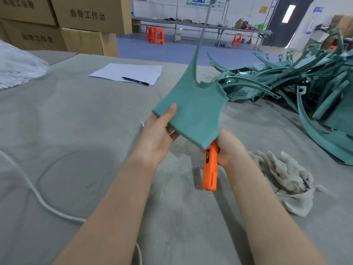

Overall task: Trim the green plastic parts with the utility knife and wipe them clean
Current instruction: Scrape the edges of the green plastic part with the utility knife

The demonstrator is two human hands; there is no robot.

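Observation:
A green plastic part [193, 109] with a flat wide end and a long thin stem rising upward is held above the table. My left hand [159, 134] grips its near left corner, thumb on top. My right hand [228, 148] holds an orange utility knife [210, 169] under the part's near right corner; the blade end is hidden behind the part, the handle points toward me. A crumpled beige rag [286, 178] lies on the table to the right of my right hand.
A heap of green plastic parts [298, 88] fills the table's right side. White paper [131, 73] with a black pen [135, 81] lies farther back. A white cord [34, 190] crosses the left. Cardboard boxes [63, 25] and a plastic bag [17, 67] stand at far left.

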